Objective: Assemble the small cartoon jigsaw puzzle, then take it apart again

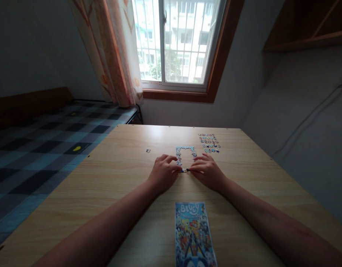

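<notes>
A rectangular frame of joined jigsaw puzzle pieces (185, 147) lies on the wooden table, with bare wood inside it. My left hand (165, 171) rests at its lower left corner, thumb and fingertips closed on a strip of puzzle pieces (184, 170) along the near side. From the right, my right hand (206, 170) pinches the other end of that strip. Its upper fingers lie near the frame's right side. Fingertips partly cover the strip's ends. Closer to me lies a picture sheet (194, 233) marked "BLUEY", with crowded cartoon figures.
Loose puzzle pieces (209, 141) sit in several rows beyond my right hand. A small piece or cluster (148, 151) lies alone to the left. Beyond the table (104, 178) are a bed with a checked cover (48, 148), a curtain (115, 52) and a barred window (184, 44).
</notes>
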The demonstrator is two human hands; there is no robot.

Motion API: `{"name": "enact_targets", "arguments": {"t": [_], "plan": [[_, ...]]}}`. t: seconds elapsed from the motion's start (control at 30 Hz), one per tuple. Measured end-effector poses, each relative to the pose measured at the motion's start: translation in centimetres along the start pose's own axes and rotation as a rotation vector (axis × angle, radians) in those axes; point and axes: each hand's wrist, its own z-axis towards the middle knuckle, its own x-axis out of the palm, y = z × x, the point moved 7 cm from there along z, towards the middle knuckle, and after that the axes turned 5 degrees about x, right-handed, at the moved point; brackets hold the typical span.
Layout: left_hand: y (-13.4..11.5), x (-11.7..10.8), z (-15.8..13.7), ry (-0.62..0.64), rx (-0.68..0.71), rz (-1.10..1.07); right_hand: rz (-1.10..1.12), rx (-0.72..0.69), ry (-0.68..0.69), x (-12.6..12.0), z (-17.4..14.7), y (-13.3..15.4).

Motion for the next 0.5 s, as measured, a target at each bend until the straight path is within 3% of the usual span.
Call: {"name": "enact_targets", "arguments": {"t": [0.5], "plan": [[0.34, 0.76, 0.19, 0.053, 0.03, -0.018, -0.018, 0.018, 0.037, 1.02, -0.11, -0.59]]}}
